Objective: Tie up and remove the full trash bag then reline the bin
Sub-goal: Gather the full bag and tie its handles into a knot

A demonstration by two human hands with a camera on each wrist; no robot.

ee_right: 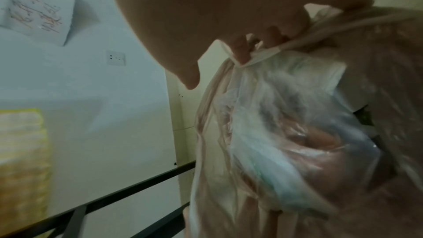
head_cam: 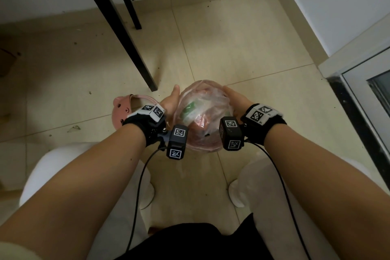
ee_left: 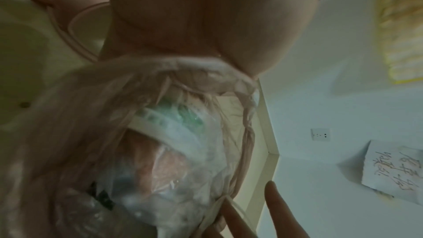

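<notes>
A translucent pink trash bag (head_cam: 200,112), stuffed with wrappers and something green, hangs between both hands just above the floor. My left hand (head_cam: 171,101) holds its left side, and the gathered rim (ee_left: 194,62) runs under that palm. On the right side is my right hand (head_cam: 236,99); its curled fingers (ee_right: 240,48) pinch the bag's rim strip (ee_right: 270,53). The bag's mouth is gathered but I see no knot. The pink bin (head_cam: 122,110), with a small face on it, stands on the floor just left of my left wrist, partly hidden by it.
Black table legs (head_cam: 126,38) slant down to the floor just behind the bag on the left. A metal door frame (head_cam: 358,99) runs along the right. My knees in white trousers (head_cam: 52,171) flank the bag. Crumbs dot the beige tiles (head_cam: 232,38).
</notes>
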